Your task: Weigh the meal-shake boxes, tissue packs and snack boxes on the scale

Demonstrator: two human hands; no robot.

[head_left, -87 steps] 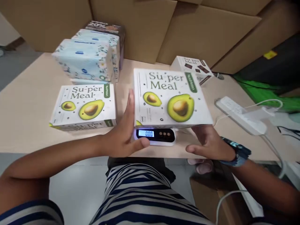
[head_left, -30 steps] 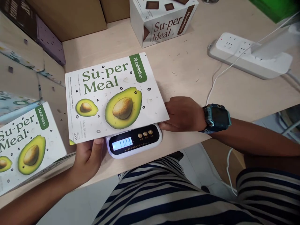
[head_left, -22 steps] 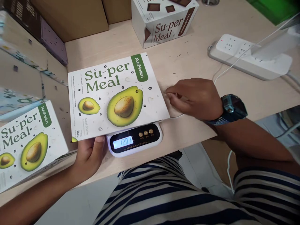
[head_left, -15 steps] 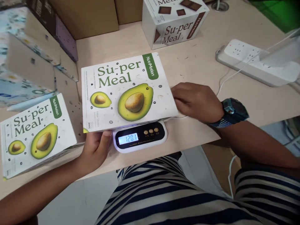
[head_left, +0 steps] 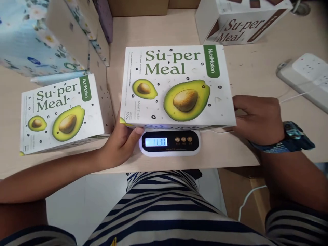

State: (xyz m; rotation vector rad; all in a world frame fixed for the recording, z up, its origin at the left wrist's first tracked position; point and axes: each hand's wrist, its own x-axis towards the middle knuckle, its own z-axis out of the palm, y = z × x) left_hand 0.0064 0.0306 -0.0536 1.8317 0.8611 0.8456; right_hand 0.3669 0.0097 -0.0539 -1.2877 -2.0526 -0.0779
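A white Su-per Meal box (head_left: 189, 80) with avocado pictures lies face up over a small digital scale (head_left: 170, 153), whose lit display reads about 11.30. The scale's platform is hidden beneath it. My left hand (head_left: 120, 143) grips the box's lower left corner, thumb at the front edge and fingers out of sight underneath. At the right side, my right hand (head_left: 258, 116) has its fingers curled against the box's edge; the fingertips are partly hidden. Left of the scale, a second avocado box (head_left: 61, 109) rests on the table.
Flowered tissue packs (head_left: 38, 37) are stacked at the back left. A brown-lettered Su-per Meal box (head_left: 238, 25) stands at the back right. A white power strip (head_left: 307, 73) with a cable lies at the right. The wooden table's (head_left: 217, 159) front edge is close to my body.
My view has swung left and levelled, so everything sits further right. The scale's reading has dropped from about 12.01 to 11.30. Both hands stay at the box.
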